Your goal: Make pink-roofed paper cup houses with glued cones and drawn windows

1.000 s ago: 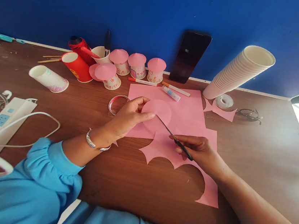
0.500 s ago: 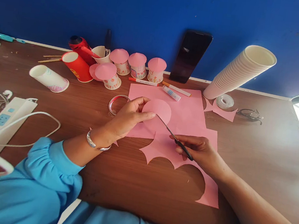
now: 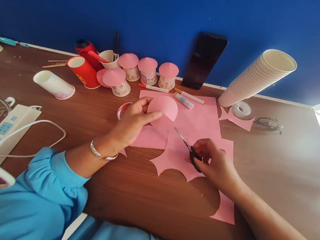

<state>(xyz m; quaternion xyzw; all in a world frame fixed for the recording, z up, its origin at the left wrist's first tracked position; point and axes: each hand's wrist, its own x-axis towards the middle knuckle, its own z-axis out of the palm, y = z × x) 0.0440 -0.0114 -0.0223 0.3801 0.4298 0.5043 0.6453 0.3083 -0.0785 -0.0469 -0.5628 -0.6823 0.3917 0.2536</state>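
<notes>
Between the thumb and fingers of my left hand [image 3: 133, 120] is a round pink paper disc [image 3: 165, 106], raised over the pink paper sheet [image 3: 201, 115]. A straight cut line seems to run from the disc's edge towards its middle. My right hand [image 3: 217, 160] grips black-handled scissors [image 3: 185, 142], whose blades point up and left, apart from the disc. Beneath both hands, a pink offcut [image 3: 169, 158] with scalloped edges lies on the wooden table. Part of a tape roll [image 3: 121, 111] shows behind my left hand.
Decorated paper cups with pink cone tops [image 3: 147, 69] stand near the blue wall. A glue tube [image 3: 183, 100] and markers [image 3: 153, 88] lie behind the disc. A phone [image 3: 205, 61] leans by a tall cup stack [image 3: 258, 79]. A power strip [image 3: 7, 128] with cables is at left.
The scissors have come away from the disc, moving right and down, and their handles have turned. My left hand has shifted the disc slightly left and up and tilted it.
</notes>
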